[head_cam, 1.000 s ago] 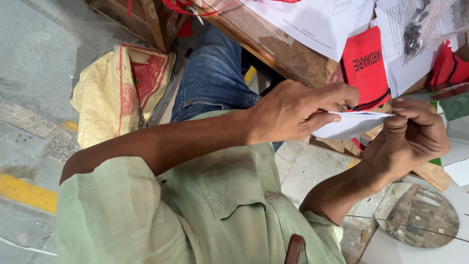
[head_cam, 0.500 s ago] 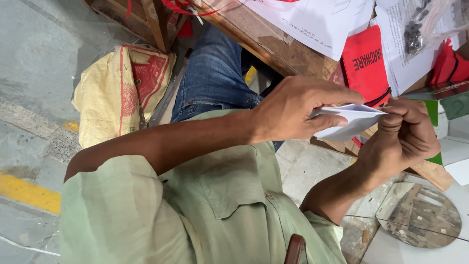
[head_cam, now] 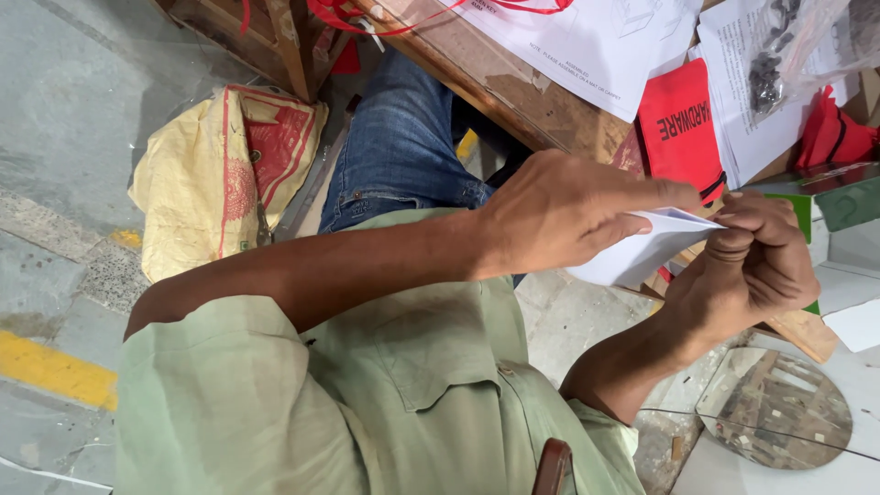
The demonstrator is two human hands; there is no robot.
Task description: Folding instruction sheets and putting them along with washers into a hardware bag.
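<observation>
Both hands meet on a small folded white paper: the left hand has its fingers clamped over the paper's near edge, and the right hand pinches its far corner with fingers together. Just beyond the fingers lie a red pouch and white sheets on the table.

head view, steeply downward, close over hands

Left hand and right hand meet, fingers pinched together.
</observation>
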